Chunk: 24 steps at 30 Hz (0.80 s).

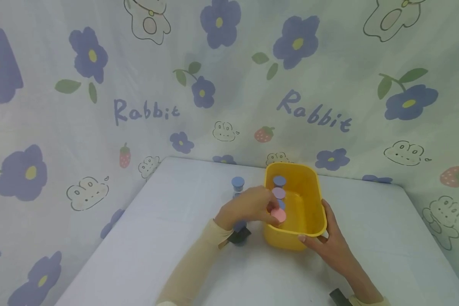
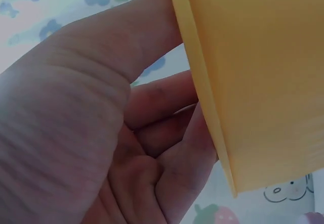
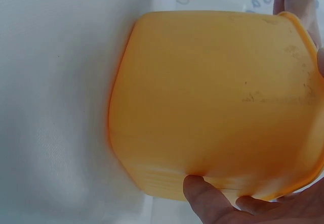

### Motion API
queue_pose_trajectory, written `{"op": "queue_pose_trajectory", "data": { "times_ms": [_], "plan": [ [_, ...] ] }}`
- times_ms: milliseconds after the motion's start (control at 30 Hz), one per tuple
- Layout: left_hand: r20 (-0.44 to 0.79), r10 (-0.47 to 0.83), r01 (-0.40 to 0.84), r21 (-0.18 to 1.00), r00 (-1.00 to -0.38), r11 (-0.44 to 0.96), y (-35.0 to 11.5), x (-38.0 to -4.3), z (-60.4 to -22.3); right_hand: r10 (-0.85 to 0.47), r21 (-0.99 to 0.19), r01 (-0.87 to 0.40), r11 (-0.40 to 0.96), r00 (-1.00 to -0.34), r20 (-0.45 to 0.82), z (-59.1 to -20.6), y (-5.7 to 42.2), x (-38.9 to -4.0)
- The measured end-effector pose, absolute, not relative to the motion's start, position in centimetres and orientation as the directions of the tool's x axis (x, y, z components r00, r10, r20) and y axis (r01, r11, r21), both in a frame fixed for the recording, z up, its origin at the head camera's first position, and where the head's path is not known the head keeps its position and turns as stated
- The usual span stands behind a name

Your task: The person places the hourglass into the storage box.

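White printed fabric (image 1: 245, 76), patterned with purple flowers, rabbits and strawberries, is being displayed behind a white table (image 1: 157, 221). On that table, right of centre, a deep yellow bin (image 1: 284, 241) is being grasped by the right hand (image 1: 332, 242) at its near right corner, the thumb being laid on the near rim and the fingers being pressed against the outer right wall. Over the bin's left rim, the left hand (image 1: 252, 204) is being held with its fingertips inside, and a pink-lidded container (image 1: 278, 215) is being pinched between thumb and fingers, near the front left corner; whether its base is being supported by the bin floor cannot be told. Behind it, along the left wall, a purple-lidded container (image 1: 278, 193) and, at the far end, a blue-lidded container (image 1: 279, 181) are being kept in line. Outside, left of the bin, a second blue-lidded container (image 1: 238, 183) is standing on the table, others being partly hidden by the left arm
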<state>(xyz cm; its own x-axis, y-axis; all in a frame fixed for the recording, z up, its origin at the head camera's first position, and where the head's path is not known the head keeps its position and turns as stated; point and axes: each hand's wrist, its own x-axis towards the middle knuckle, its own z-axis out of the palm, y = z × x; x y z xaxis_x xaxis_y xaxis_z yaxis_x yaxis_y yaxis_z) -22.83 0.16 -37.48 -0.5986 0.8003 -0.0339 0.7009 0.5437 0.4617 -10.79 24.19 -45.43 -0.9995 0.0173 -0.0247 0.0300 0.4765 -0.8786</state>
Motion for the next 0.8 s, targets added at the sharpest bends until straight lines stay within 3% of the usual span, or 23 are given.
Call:
{"op": "queue_pose_trajectory", "data": {
  "times_ms": [600, 800],
  "plan": [
    [-0.102, 0.771, 0.731, 0.260, -0.629, 0.631, 1.7, -22.8, -37.5, 0.009, -0.882, 0.021, 0.470, -1.000, -0.019, -45.4, 24.2, -10.8],
    [-0.089, 0.774, 0.762, 0.131, -0.627, 0.634, 2.2, -22.6, -37.4, 0.004, -0.889, 0.020, 0.458, -1.000, -0.021, -45.5, 24.3, -10.8]
  ]
}}
